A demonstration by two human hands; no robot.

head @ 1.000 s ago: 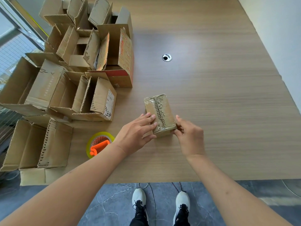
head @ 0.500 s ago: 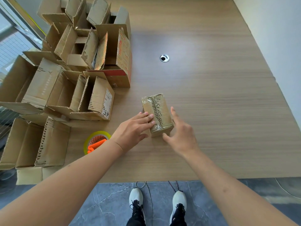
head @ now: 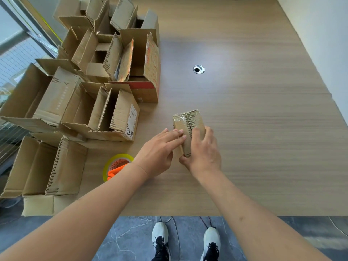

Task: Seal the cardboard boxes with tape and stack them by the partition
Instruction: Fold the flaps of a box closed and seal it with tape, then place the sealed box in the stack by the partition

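Observation:
A small taped cardboard box (head: 186, 121) stands on the wooden table (head: 263, 129), its top seam covered in clear tape. My right hand (head: 204, 150) lies over the box's near end, fingers on top and thumb curled round the near corner. My left hand (head: 160, 149) rests against the box's left side, straight fingertips touching the top edge. A yellow tape roll with an orange dispenser (head: 115, 165) lies on the table left of my left wrist.
A pile of open, unsealed cardboard boxes (head: 105, 76) fills the table's left side up to a glass partition (head: 17, 49). A round cable grommet (head: 198, 69) sits mid-table. A white wall (head: 323, 44) borders the right. My shoes show below the table edge.
My right hand has come off the box's near right corner, opened, then settled on top of the box's near end. The left hand has stayed at the box's left side.

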